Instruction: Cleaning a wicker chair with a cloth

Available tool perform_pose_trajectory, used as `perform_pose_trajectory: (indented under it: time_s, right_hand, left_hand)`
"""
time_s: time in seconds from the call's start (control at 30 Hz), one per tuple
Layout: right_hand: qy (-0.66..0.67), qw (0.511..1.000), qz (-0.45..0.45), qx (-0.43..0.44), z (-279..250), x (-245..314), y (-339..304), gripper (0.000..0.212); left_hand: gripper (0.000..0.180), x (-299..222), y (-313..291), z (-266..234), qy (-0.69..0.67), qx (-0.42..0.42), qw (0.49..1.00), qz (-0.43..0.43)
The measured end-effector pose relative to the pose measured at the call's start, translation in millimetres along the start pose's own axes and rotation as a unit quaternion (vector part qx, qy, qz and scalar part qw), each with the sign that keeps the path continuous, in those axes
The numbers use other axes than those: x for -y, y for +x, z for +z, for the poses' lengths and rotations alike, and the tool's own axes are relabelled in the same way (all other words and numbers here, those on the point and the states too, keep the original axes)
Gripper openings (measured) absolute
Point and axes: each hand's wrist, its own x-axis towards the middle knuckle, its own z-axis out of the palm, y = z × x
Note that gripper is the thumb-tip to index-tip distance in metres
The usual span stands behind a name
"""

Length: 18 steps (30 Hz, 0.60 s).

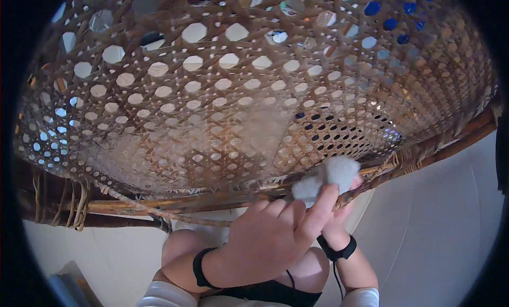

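Note:
A small, fuzzy white cloth point(330, 179) is bunched against the lower rim of a large woven cane piece point(222, 116). My left hand point(270, 235) reaches across from the lower left, knuckles up and fingers curled, with its extended finger or thumb pressed on the cloth's near side; its other fingertips are hidden. Partly behind it, my right hand point(342, 211) comes up from below and grips the cloth, its fingertips showing beyond the cloth's right edge. Both hands are at the bent rattan pole point(435, 150) that runs along the rim.
Octagonal holes fill the cane weave, which curves over most of the upper view. Rattan bindings point(79, 203) wrap the frame at the left. Below are my bare knees point(183, 246), a pale surface point(419, 227) at the right and a grey-blue object point(69, 288) at the lower left.

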Motion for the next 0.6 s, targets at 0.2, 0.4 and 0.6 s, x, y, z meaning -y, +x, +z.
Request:
perform_pose_trajectory:
  time_s: [0.2,0.4,0.6]
  right_hand:
    - [-0.151,0.982,-0.083,-0.081,50.6,32.9,66.9,0.056]
    - [-0.243,0.935,-0.216,0.138,77.1,53.2,37.7,0.055]
    - [-0.153,0.848,-0.296,0.411,94.4,47.2,22.3,0.043]
  left_hand:
    - [0.05,-0.4,-0.9,-2.5,0.023,-0.052,0.998,0.005]
    - [0.046,9.9,-11.1,9.5,0.058,-0.105,0.993,0.018]
    - [0.056,13.1,-17.1,2.5,0.075,-0.058,0.996,0.003]
